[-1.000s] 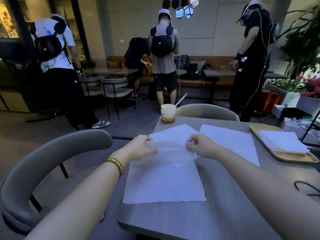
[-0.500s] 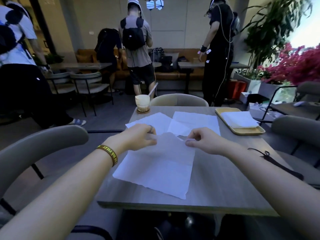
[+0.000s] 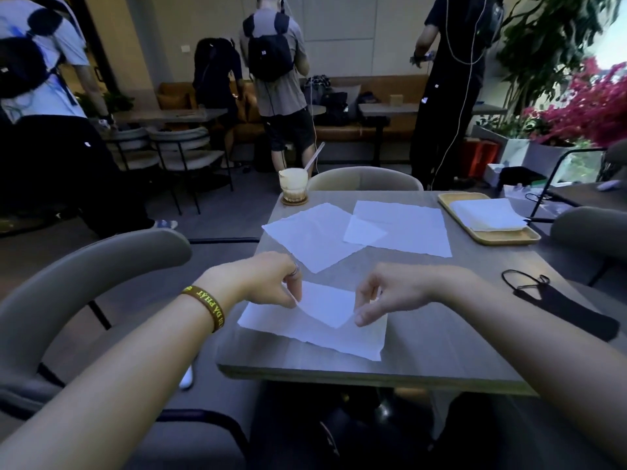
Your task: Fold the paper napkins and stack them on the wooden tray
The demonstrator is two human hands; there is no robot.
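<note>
Far left: grey chair drawn up beside the surface.

Left hand, yellow-lettered wristband on the wrist and a ring on one finger, pinches the left corner of the near napkin. Fingers narrow, closed on the paper's folded-over edge.

Near napkin lies close to the front edge of the surface, its far portion lifted and turned back toward the person, forming a raised flap between the two hands. Lower layer flat on the surface.

Behind it, at the back left corner: glass of pale drink with a straw, on a coaster. Just right of that, two open napkins, flat, overlapping at one corner, well apart from the near napkin.

Right hand pinches the right corner of the flap, thumb and forefinger narrow on the paper, other fingers curled.

Right of the open napkins: tray at the back right corner, carrying a folded stack of napkins, edges roughly squared.

Near right edge of the surface: black mask with ear loops, lying flat, beside the right forearm.
</note>
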